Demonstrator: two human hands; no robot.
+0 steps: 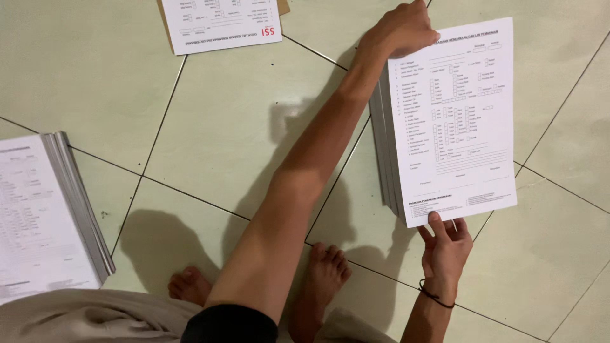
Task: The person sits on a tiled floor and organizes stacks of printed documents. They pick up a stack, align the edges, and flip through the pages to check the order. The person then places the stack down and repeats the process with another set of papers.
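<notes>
On the pale green tiled floor (210,127), your thick stack of white printed paper forms (454,121) lies at 2 o'clock. Your left hand (406,28) presses its top corner, fingers together; your right hand (445,248) pinches its bottom edge.

Dim, greenish indoor light falls from about 1 o'clock, throwing soft shadows of the left arm (298,190) and feet toward 8 o'clock across the floor tiles (95,70). Focus stays fair; fine print is unreadable.
</notes>
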